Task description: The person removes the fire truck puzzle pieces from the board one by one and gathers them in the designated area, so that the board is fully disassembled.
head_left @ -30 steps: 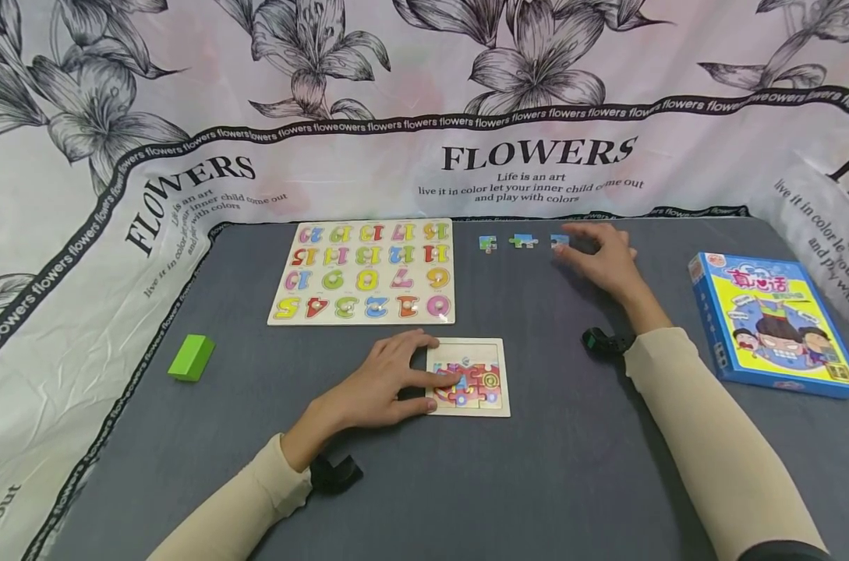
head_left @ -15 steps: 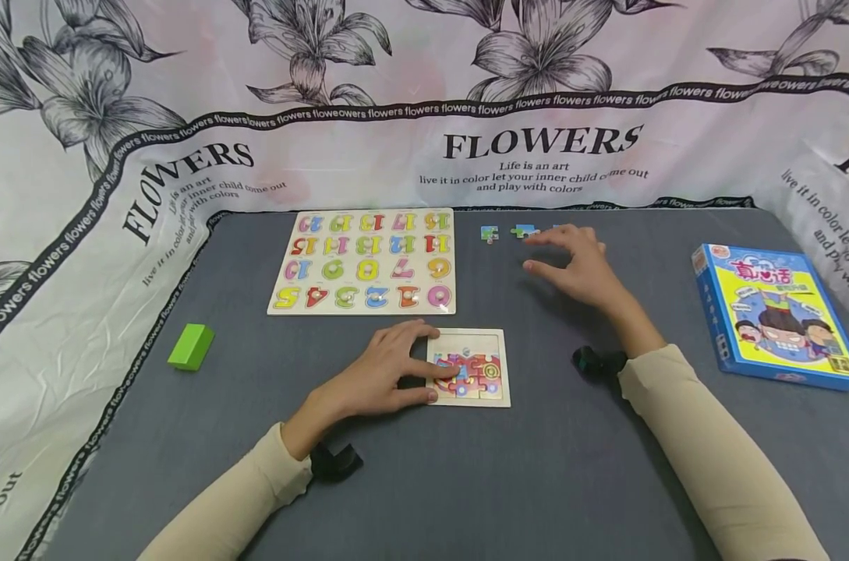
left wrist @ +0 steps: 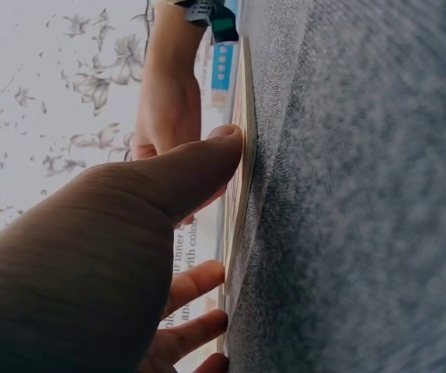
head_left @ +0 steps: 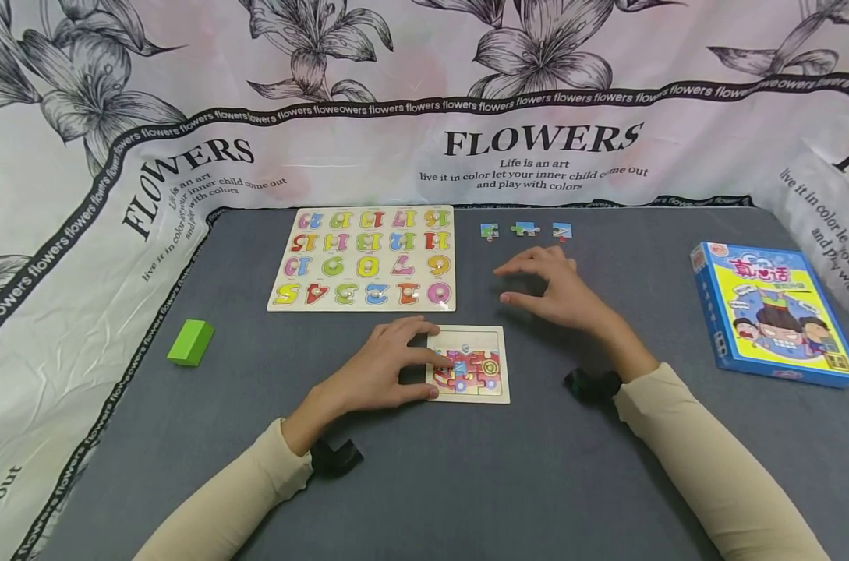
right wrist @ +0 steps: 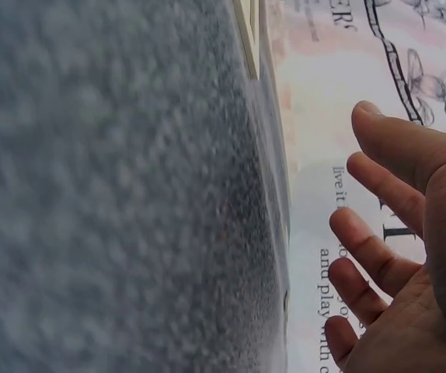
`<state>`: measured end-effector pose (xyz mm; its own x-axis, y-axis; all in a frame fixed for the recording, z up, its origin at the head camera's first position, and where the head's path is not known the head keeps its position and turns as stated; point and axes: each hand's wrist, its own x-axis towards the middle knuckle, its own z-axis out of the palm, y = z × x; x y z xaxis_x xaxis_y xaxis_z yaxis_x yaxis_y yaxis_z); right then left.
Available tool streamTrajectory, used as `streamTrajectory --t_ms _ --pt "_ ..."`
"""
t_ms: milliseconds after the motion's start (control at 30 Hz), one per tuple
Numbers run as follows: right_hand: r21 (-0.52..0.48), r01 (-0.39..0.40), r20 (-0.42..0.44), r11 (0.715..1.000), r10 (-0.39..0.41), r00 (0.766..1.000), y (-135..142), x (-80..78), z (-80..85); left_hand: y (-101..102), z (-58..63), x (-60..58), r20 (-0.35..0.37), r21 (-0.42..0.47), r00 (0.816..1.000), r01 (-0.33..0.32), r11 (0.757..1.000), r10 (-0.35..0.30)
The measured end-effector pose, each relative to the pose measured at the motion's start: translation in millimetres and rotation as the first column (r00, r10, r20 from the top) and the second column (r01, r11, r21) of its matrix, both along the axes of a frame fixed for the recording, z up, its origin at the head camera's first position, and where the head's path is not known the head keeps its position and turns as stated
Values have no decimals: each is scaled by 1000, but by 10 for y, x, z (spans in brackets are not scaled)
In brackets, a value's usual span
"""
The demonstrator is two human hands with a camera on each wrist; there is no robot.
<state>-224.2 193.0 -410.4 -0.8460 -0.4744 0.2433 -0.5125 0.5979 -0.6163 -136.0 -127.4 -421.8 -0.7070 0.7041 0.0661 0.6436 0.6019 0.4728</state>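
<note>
I see a framed puzzle [head_left: 483,340] on the grey table [head_left: 424,483], its upper part bare, the left hand [head_left: 376,374] resting spread fingers on its left edge. The right hand [head_left: 553,290], spread and empty, hovers between it and three loose pieces [head_left: 525,229]. Filling the frame seems underway; I'd next pinch one piece.

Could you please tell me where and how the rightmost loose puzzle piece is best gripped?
I'd probably pinch the rightmost loose puzzle piece by its left and right edges, from above, with the right hand: it is small and lies flat, with a gap between it and the middle piece.
</note>
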Motion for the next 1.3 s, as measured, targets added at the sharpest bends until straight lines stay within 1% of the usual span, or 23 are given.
streamTrajectory --t_ms 200,433,567,867,1000,1167,1300 --pt "9 -30 34 1000 30 999 -34 54 -1 3 -1 2 -9 19 1000 -6 1000 6" --pt "19 -55 50 998 54 997 -45 77 0 7 24 20 -1 -49 999 50 998 -50" --pt "29 -62 60 998 61 996 -46 88 -2 7 27 29 9 -74 998 67 995 -66" --pt "47 -89 74 995 86 994 -102 158 30 10 11 31 30 -86 998 58 995 -56" --pt "58 -106 87 993 101 991 -140 179 28 13 8 26 21 -73 999 30 997 -28" --pt "70 -113 102 991 106 989 -167 193 29 16 4 17 -33 -60 999 -39 997 37" --pt "75 -141 108 987 132 985 -195 219 44 9 2 19 -50 -67 995 -87 994 84"
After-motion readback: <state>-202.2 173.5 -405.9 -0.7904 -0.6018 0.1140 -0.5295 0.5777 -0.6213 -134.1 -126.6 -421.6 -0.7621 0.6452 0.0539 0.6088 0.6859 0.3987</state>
